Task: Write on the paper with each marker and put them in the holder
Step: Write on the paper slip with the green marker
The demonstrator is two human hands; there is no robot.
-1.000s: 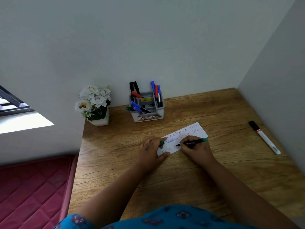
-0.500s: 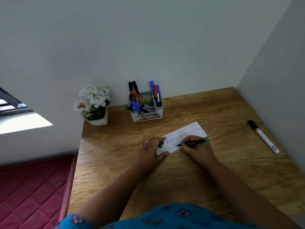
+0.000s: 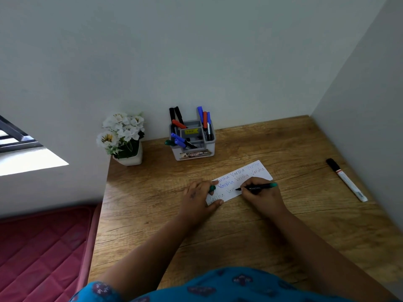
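Observation:
A white strip of paper (image 3: 257, 173) lies on the wooden desk (image 3: 283, 225), covered with rows of handwritten words. My right hand (image 3: 262, 198) grips a green-ended black marker (image 3: 258, 188), its tip touching the paper's lower row. My left hand (image 3: 197, 201) presses down the paper's left end and holds the marker's green cap (image 3: 212, 188) between its fingers. A grey-and-white holder (image 3: 193, 141) at the back of the desk contains several black, red, blue and green markers. A white marker with a black cap (image 3: 346, 179) lies at the desk's right side.
A white pot of white flowers (image 3: 122, 136) stands at the desk's back left corner. Walls close the desk at the back and right. A red mattress (image 3: 41, 251) lies below the desk's left edge.
The marker tip has crept slightly right along the lower row, adding letters. My left hand stays on the paper with the cap.

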